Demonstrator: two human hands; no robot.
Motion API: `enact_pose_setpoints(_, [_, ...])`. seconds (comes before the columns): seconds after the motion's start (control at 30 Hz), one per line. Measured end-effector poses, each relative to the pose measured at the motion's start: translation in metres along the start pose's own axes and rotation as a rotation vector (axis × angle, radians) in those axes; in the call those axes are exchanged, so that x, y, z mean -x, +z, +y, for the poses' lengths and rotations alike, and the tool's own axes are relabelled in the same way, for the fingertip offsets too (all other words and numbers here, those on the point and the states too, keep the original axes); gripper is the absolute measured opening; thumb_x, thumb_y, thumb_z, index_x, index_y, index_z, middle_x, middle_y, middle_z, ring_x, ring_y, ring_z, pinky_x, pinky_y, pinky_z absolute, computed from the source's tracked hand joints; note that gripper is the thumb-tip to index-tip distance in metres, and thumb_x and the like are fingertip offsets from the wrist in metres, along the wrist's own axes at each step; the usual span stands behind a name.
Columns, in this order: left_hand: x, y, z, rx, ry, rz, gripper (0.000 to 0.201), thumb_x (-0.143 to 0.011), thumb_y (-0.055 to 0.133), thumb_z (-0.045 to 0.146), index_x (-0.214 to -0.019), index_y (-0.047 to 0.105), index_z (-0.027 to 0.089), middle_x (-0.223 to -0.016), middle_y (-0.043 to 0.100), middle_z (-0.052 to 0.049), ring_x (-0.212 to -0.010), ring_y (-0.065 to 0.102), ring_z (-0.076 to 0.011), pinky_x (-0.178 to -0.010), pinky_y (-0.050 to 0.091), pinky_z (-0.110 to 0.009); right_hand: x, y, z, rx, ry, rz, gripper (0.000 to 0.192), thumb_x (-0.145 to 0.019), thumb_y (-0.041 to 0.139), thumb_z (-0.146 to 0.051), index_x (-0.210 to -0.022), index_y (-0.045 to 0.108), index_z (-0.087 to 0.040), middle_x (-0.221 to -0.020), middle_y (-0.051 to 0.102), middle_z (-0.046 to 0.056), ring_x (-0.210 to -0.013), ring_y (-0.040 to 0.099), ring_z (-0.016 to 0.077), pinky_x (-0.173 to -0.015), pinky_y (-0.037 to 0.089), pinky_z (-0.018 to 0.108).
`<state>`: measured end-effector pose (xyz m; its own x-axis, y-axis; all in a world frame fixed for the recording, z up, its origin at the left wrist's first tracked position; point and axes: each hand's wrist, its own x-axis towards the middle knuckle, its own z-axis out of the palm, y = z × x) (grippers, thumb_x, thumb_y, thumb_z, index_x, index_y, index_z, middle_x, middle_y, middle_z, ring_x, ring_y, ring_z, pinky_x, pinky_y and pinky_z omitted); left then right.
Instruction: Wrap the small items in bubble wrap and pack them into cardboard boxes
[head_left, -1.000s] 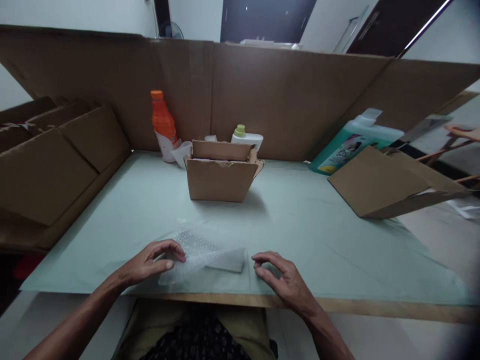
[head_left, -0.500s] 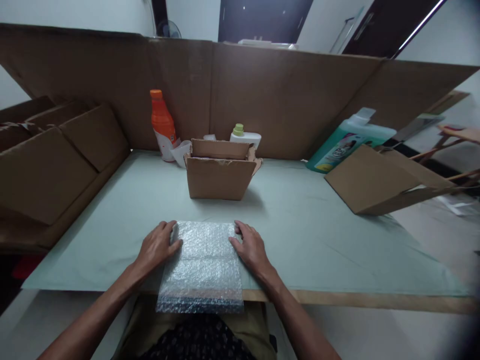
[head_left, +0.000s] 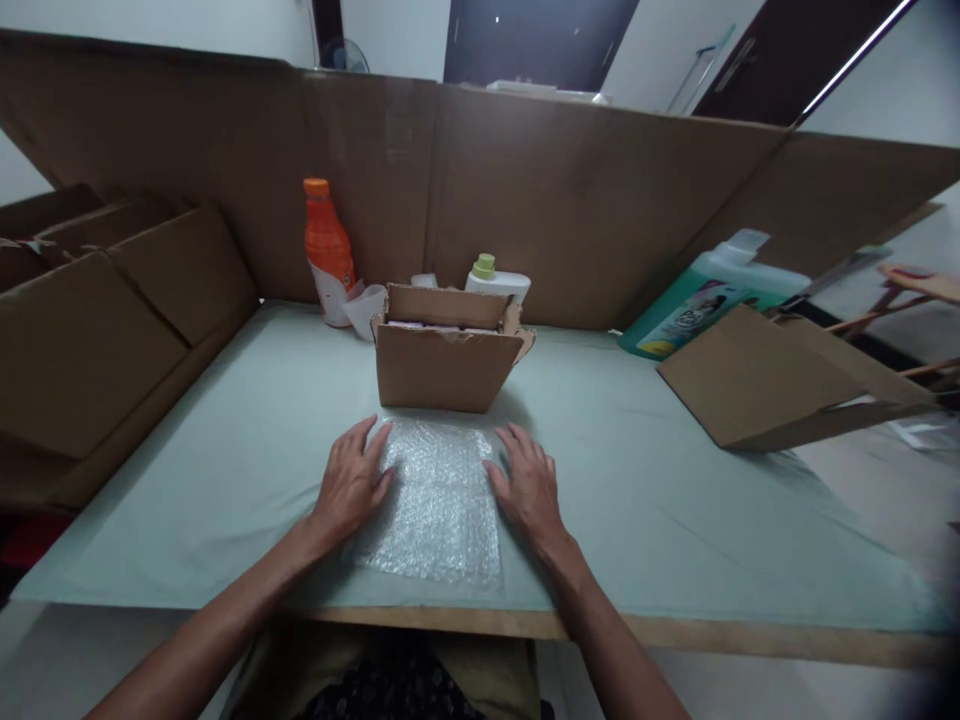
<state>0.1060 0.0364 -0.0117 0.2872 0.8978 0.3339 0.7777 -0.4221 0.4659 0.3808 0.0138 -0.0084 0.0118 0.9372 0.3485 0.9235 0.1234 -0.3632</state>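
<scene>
A sheet of clear bubble wrap (head_left: 439, 500) lies flat on the pale green cloth of the table, close to the front edge. My left hand (head_left: 351, 480) rests at its left side, fingers spread, with fingertips at the sheet's margin. On the opposite side my right hand (head_left: 529, 485) is also open, its thumb and fingers at the right margin. Just beyond the sheet stands a small open cardboard box (head_left: 446, 370), its flaps up and something pale showing inside that I cannot make out.
Behind the box are an orange bottle (head_left: 328, 250), a translucent cup (head_left: 364, 308) and a white bottle with a green cap (head_left: 497, 280). A teal bottle (head_left: 701, 295) leans at right beside a tilted carton (head_left: 765, 380). A large carton (head_left: 97, 340) stands left; a cardboard wall (head_left: 600, 210) runs behind.
Both hands have moved the bubble wrap forward, away from me. Its near end, which hung past the table edge, now lies on the cloth. The fingers have loosened and spread.
</scene>
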Motion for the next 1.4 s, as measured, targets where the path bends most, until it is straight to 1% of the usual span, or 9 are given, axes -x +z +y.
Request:
enact_pose_setpoints(0.23, [0.002,0.027,0.006,0.1,0.091,-0.276,0.053,-0.09,0.061,0.038,-0.14,0.053,0.025,-0.16,0.038,-0.013,-0.151,0.025,-0.0365,-0.121,0.009,-0.06,0.003,0.022,-0.034,-0.081,-0.351,-0.336,0.05,-0.094,0.058,-0.031,-0.143,0.053,-0.023,-0.153,0.048,0.012,-0.14,0.043,0.0293,-0.111,0.036,0.049])
enact_pose_setpoints(0.37, [0.002,0.025,0.001,0.163,0.085,-0.302,0.052,-0.09,0.063,0.043,-0.139,0.053,0.031,-0.161,0.038,-0.008,-0.152,0.024,-0.036,-0.122,0.006,-0.06,-0.002,0.012,0.013,0.011,-0.176,-0.236,0.04,-0.097,0.051,-0.033,-0.134,0.061,-0.021,-0.146,0.056,0.014,-0.135,0.049,0.0323,-0.107,0.038,0.052])
enact_pose_setpoints(0.5, [-0.005,0.018,-0.005,0.168,0.031,-0.194,0.046,-0.092,0.059,0.038,-0.137,0.056,0.026,-0.156,0.043,-0.012,-0.145,0.035,-0.036,-0.12,0.019,-0.056,-0.008,-0.004,0.044,0.013,-0.019,-0.137,0.037,-0.096,0.047,-0.033,-0.125,0.065,-0.017,-0.128,0.067,0.016,-0.119,0.059,0.0319,-0.099,0.042,0.049])
enact_pose_setpoints(0.73, [-0.049,0.011,-0.016,-0.056,-0.176,-0.192,0.046,-0.082,0.055,0.018,-0.127,0.06,0.014,-0.122,0.065,-0.019,-0.116,0.055,-0.0353,-0.098,0.041,-0.049,-0.045,0.015,0.017,-0.082,0.096,-0.192,0.02,-0.081,0.06,-0.024,-0.095,0.072,-0.017,-0.088,0.072,0.011,-0.088,0.064,0.0287,-0.081,0.043,0.038])
enact_pose_setpoints(0.83, [-0.07,0.012,-0.019,-0.059,-0.217,-0.233,0.035,-0.073,0.059,0.014,-0.107,0.068,0.017,-0.093,0.07,-0.011,-0.097,0.062,-0.0303,-0.086,0.045,-0.039,-0.059,0.019,0.015,-0.166,0.096,-0.212,0.01,-0.075,0.057,-0.016,-0.076,0.067,-0.019,-0.067,0.065,0.003,-0.067,0.06,0.0199,-0.066,0.041,0.029])
enact_pose_setpoints(0.93, [-0.08,0.007,-0.019,-0.015,-0.221,-0.267,0.014,-0.07,0.059,0.013,-0.081,0.066,0.019,-0.072,0.064,-0.003,-0.077,0.062,-0.0222,-0.073,0.045,-0.031,-0.06,0.005,0.012,-0.267,0.055,-0.19,0.009,-0.075,0.054,-0.017,-0.077,0.063,-0.019,-0.073,0.066,0.001,-0.068,0.059,0.0166,-0.064,0.042,0.025])
enact_pose_setpoints(1.03, [-0.068,-0.012,-0.016,0.051,-0.135,-0.24,0.012,-0.073,0.054,0.012,-0.081,0.06,0.019,-0.081,0.064,-0.001,-0.078,0.06,-0.0182,-0.072,0.046,-0.028,-0.041,-0.019,0.005,-0.351,0.015,-0.161,0.013,-0.082,0.052,-0.022,-0.089,0.062,-0.019,-0.084,0.068,0.002,-0.074,0.061,0.016,-0.067,0.046,0.025])
enact_pose_setpoints(1.2, [-0.004,-0.043,-0.011,0.119,0.099,-0.242,0.023,-0.071,0.052,0.005,-0.087,0.057,0.021,-0.093,0.064,-0.002,-0.093,0.059,-0.0202,-0.088,0.045,-0.034,0.017,-0.042,-0.006,-0.428,-0.177,-0.198,0.024,-0.084,0.054,-0.016,-0.105,0.064,-0.022,-0.094,0.071,0.004,-0.087,0.063,0.0196,-0.082,0.048,0.033])
enact_pose_setpoints(1.4, [0.042,-0.031,-0.017,-0.042,0.43,-0.247,0.027,-0.074,0.05,-0.001,-0.09,0.057,0.02,-0.097,0.065,-0.006,-0.095,0.058,-0.0234,-0.087,0.047,-0.039,0.06,-0.027,-0.007,-0.25,-0.376,-0.295,0.033,-0.073,0.049,0.001,-0.092,0.068,-0.02,-0.097,0.073,0.008,-0.097,0.062,0.0246,-0.085,0.044,0.04])
